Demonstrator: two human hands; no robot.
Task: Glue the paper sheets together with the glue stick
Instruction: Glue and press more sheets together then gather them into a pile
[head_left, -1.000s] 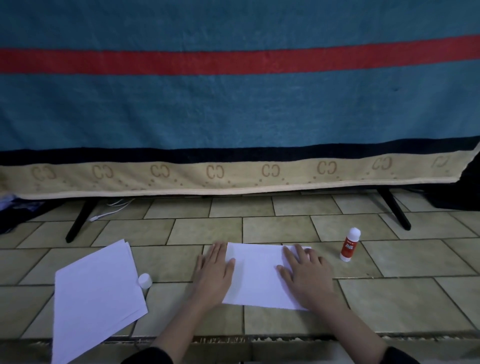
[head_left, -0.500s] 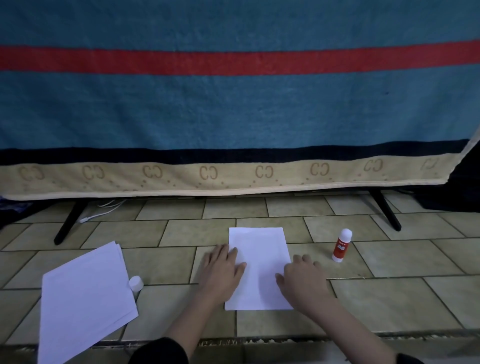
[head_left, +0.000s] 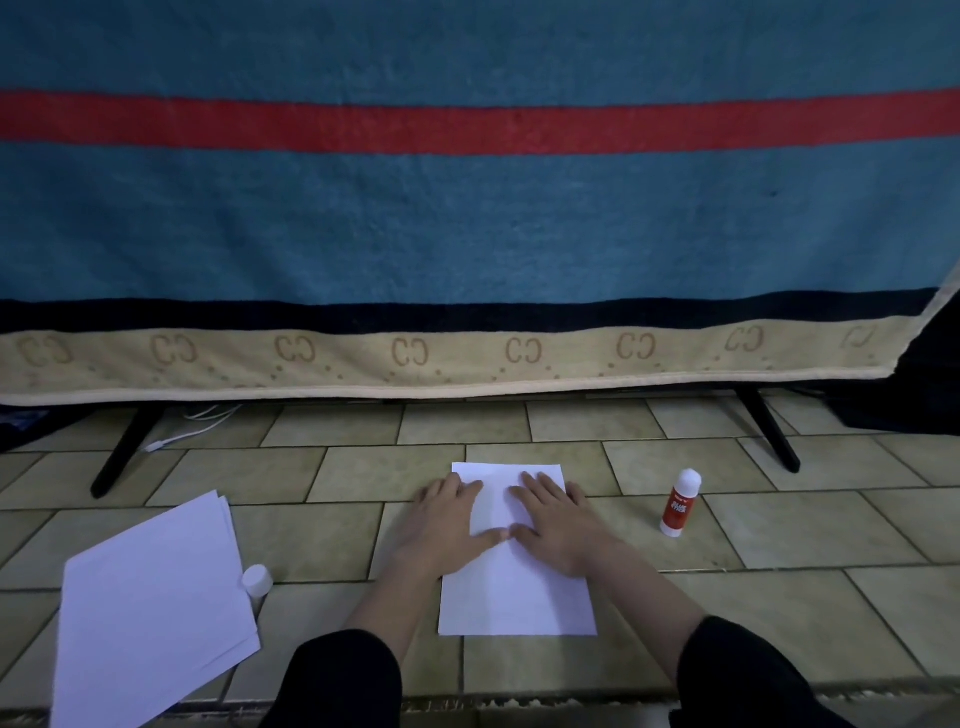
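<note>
A white paper sheet (head_left: 514, 597) lies flat on the tiled floor in front of me. My left hand (head_left: 447, 525) rests palm down on its upper left part, fingers spread. My right hand (head_left: 553, 522) presses flat on its upper right part, the thumbs nearly touching. Neither hand holds anything. A red glue stick (head_left: 679, 503) stands upright to the right of the sheet, its white tip uncovered. Its white cap (head_left: 257, 580) lies on the floor to the left, beside a stack of white paper sheets (head_left: 150, 613).
A blue blanket (head_left: 467, 218) with a red stripe and beige border hangs across the back over a black-legged stand (head_left: 771, 434). A white cable (head_left: 192, 426) lies under it at the left. A floor edge (head_left: 519, 704) runs just in front of my arms.
Both hands have slid up the sheet from its lower part toward its top and moved closer together. The sheet now lies lengthwise away from me.
</note>
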